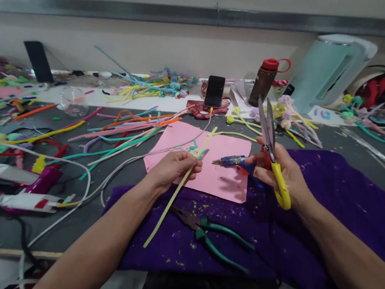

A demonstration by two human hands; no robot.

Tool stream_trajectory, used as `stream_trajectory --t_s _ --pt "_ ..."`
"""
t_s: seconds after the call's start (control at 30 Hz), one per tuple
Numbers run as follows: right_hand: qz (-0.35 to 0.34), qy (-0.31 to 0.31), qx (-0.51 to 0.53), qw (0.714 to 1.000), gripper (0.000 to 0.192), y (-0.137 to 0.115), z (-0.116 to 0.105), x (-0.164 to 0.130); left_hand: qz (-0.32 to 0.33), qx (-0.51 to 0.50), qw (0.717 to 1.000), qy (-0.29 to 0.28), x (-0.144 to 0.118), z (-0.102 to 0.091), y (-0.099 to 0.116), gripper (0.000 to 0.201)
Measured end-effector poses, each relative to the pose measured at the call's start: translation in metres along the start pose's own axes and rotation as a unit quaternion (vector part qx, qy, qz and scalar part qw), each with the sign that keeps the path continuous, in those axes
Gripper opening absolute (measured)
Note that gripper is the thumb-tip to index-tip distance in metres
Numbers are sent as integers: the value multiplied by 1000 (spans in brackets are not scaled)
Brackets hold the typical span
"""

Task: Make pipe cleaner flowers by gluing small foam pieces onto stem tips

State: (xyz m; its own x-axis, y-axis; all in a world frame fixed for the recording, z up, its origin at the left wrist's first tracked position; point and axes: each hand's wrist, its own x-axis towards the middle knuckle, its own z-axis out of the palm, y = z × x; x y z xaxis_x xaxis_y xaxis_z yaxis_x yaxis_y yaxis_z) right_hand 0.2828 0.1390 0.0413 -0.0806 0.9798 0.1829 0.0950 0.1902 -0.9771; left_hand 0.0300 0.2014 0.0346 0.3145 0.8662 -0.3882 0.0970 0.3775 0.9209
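My left hand (184, 166) pinches a long yellow-green pipe cleaner (170, 204), which slants down toward me over the cloth. Small teal bits stick out by the fingertips. In my right hand (284, 170) is a pair of scissors (268, 127) with yellow and red handles, its blades pointing up and slightly parted. Below the hands lies a pink sheet (219, 182). A blue glue gun (231, 160) rests on it, nozzle toward my left hand and its rear partly behind my right. Green-handled pliers (202, 224) lie on the purple cloth (211, 258).
Loose coloured pipe cleaners (133, 131) spread to the left, with a white cable (88, 187) running among them. A phone (215, 91) stands at the back. Beside it are a red-capped bottle (263, 80), a pale green kettle (322, 72) and pipe-cleaner flowers (286, 110).
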Motion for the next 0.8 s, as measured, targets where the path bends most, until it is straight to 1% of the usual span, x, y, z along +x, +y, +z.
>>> stream_trajectory --t_s 0.1,0.17,0.2,0.27,0.33,0.4,0.47,0.53,0.6,0.63,0.7,0.77,0.8 --pt "3 -10 0 1000 64 -1 2 -1 63 -19 997 36 -3 -7 6 25" --pt "11 -16 -4 1000 62 -1 3 -2 106 -21 992 60 -9 -17 11 25" --pt "14 -19 -5 1000 62 0 3 -3 123 -22 989 84 -12 -23 14 24" --pt "20 -24 -3 999 62 1 5 -4 137 -39 983 115 -19 -35 18 22" --pt "23 -28 0 999 63 2 6 -4 141 -78 980 117 -23 -44 21 20" --pt "28 -26 -3 999 63 4 6 -4 134 -123 978 99 -26 -45 22 20" --pt "31 -14 -8 999 61 4 5 -5 106 -156 980 60 -30 -38 21 22" --pt "32 -1 -12 999 60 1 2 -8 56 -169 983 -35 -38 -25 18 21" --pt "37 6 -10 999 59 -3 -1 -11 16 -168 980 -108 -50 -8 12 18" --pt "43 6 -9 999 60 -5 -2 -13 -6 -162 975 -149 -56 0 8 17" --pt "58 2 -10 998 61 -9 -3 -17 -79 -142 956 -245 -67 16 -1 16" --pt "76 -10 -18 997 62 -12 -2 -19 -129 -129 935 -305 -75 27 -9 17" --pt "82 -17 -19 996 62 -13 0 -19 -140 -125 929 -319 -77 31 -12 17"
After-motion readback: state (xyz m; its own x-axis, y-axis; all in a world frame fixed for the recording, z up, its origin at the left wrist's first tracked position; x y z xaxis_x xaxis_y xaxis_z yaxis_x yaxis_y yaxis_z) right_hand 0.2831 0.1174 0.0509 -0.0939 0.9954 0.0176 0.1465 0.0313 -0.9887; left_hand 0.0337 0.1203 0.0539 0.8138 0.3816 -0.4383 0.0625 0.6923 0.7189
